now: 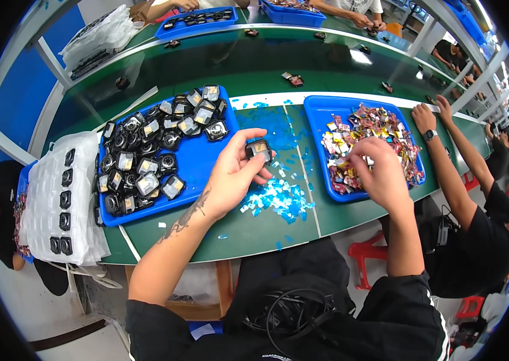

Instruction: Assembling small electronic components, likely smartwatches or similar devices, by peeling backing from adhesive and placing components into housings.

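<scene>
Just black part (258, 149) at left hand (230, 174) fingertips

Two blue trays (209, 157) (317, 111), two hands (230, 174) (381, 171), one held part (258, 149).

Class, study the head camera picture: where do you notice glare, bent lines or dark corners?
Head view: ceiling lights glare on the green table; its straight edges bow toward the rim; the corners go black; the left hand holding the small black part at centre looks sharp.

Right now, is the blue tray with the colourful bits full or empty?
Nearly full. The blue tray holds a heap of colourful small packets, and the right hand reaches into them.
</scene>
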{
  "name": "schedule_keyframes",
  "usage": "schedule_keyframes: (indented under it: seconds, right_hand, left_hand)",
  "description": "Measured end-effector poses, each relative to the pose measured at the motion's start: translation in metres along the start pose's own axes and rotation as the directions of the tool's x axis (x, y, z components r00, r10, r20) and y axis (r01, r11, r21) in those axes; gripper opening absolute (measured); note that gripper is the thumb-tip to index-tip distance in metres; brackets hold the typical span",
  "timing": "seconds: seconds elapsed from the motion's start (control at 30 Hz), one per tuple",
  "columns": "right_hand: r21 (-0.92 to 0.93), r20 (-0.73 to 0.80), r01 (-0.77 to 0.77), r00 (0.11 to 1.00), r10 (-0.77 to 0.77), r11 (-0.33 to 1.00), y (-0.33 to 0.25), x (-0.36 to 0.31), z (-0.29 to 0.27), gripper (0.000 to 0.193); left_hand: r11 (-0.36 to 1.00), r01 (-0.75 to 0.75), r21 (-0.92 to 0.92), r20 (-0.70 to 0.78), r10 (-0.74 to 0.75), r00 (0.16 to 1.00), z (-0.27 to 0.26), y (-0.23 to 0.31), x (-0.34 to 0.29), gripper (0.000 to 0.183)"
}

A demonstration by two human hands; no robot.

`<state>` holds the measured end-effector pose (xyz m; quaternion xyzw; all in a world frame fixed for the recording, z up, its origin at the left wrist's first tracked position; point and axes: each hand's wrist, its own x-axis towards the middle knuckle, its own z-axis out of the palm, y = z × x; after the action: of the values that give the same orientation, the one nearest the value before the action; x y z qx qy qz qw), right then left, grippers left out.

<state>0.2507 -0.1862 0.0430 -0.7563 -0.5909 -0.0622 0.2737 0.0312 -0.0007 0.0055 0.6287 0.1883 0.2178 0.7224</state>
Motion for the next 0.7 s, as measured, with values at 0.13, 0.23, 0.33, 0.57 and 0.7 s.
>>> schedule_keyframes:
  seconds: [0.13, 0.23, 0.33, 0.57, 0.7]
  right_hand:
    - [0.101, -0.064, -0.134, 0.988, 0.141, 0.986, 0.002, 0.008, -0.006, 0.005]
    - [-0.079, -0.092, -0.117, 0.990, 0.109, 0.990, 0.010, 0.007, -0.008, 0.007]
    - [-0.104, 0.003, -0.207, 0.978, 0.209, 0.973, 0.001, 0.011, -0.013, 0.007]
    - [0.519, 0.180, -0.019, 0.980, -0.088, 0.855, -0.053, 0.018, 0.006, 0.003]
    - [0.599, 0.194, 0.040, 0.962, -0.193, 0.800, -0.071, 0.032, 0.028, 0.004]
  left_hand:
    - [1.000, -0.004, 0.009, 0.006, 0.004, 1.000, -0.001, -0.001, -0.002, 0.041]
    - [0.999, -0.022, 0.041, -0.007, 0.022, 1.000, 0.002, 0.004, -0.004, 0.043]
    - [0.996, -0.032, 0.086, 0.008, 0.031, 0.999, 0.001, 0.005, -0.004, 0.039]
    - [0.907, -0.310, 0.286, 0.094, 0.296, 0.951, 0.004, 0.006, -0.006, 0.023]
    - [0.936, -0.282, 0.210, 0.225, 0.235, 0.946, -0.001, 0.008, -0.008, 0.023]
